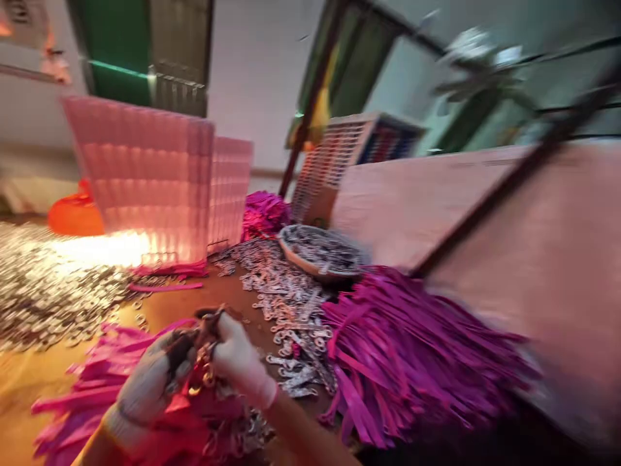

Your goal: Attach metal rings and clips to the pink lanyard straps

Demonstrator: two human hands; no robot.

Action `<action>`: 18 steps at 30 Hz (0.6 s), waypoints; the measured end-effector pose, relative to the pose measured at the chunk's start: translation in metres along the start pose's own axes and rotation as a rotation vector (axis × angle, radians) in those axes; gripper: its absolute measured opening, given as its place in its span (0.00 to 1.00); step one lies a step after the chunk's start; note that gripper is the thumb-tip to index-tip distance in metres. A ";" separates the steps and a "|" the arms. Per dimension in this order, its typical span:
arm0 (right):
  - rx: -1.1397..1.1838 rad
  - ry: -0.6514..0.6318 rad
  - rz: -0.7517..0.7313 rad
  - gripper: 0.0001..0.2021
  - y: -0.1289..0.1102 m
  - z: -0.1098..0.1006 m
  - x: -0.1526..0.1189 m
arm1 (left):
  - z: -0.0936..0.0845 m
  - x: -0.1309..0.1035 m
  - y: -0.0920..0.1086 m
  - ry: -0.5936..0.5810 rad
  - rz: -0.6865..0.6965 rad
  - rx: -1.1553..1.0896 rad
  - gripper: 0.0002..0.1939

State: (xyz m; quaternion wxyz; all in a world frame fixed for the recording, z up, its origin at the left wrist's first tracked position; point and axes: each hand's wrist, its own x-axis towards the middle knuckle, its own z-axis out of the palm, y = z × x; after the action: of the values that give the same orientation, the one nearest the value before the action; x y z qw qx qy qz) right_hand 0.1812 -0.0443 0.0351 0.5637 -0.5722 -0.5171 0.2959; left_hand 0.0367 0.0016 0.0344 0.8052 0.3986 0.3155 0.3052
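Note:
My left hand (150,378) and my right hand (240,356) both wear white gloves and meet above the front of the table. The left glove has dark finger ends. Both hands have curled fingers, pinched close together around something small that blur and the fingers hide. Shiny metal clasps (207,372) show just below, between the hands. Under them lies a pile of pink-magenta flat strips (92,388), with more metal clasps (247,427) in the shade at the front.
Loose metal clasps (286,310) spread right of centre beside a heaped bowl (303,262). A large bundle of magenta strips (412,349) lies at right. At left, an orange lamp (75,213) lights a clasp heap (43,291) near pink ribbed panels (150,181). A dark slanted pole (509,175) crosses the right.

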 end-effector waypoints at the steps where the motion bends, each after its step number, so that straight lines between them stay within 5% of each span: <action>1: 0.076 0.001 0.039 0.23 0.003 -0.003 0.002 | 0.001 0.002 0.001 -0.011 0.020 0.009 0.19; 4: 0.244 -0.007 0.161 0.21 0.011 -0.013 0.009 | -0.008 0.009 0.002 -0.008 0.052 -0.030 0.17; 9: 0.274 -0.045 0.231 0.23 0.016 -0.016 0.012 | -0.021 0.012 0.005 -0.100 -0.090 -0.150 0.19; 18: -0.147 -0.113 -0.003 0.22 0.007 0.009 0.011 | -0.014 0.008 0.000 0.081 -0.068 0.072 0.15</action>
State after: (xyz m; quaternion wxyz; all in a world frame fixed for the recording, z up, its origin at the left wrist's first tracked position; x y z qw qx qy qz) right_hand 0.1778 -0.0293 0.0291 0.4902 -0.5937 -0.5693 0.2882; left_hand 0.0309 0.0136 0.0256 0.7868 0.4038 0.3720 0.2819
